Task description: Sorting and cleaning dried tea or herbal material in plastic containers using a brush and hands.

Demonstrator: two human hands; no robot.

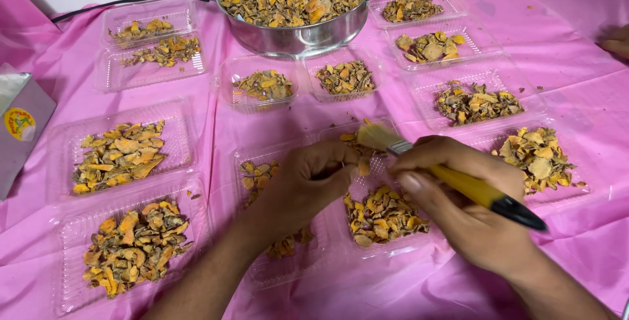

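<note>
My right hand [468, 205] grips a paintbrush [458, 179] with a yellow and black handle, its pale bristles pointing up-left toward my left hand. My left hand [308, 179] pinches a small yellow-brown dried piece right at the bristles. Both hands hover over an open clear plastic clamshell box [327, 261] holding dried yellow-brown slices [383, 215]. A steel pot [295, 2] heaped with the same dried slices stands at the back centre.
Several clear plastic boxes with portions of dried slices lie around on the pink cloth [576, 51]: left [118, 156], lower left [131, 244], back left [154, 41], right [537, 156]. A grey carton [19, 130] is at the left edge. Another person's hand [616, 41] shows at far right.
</note>
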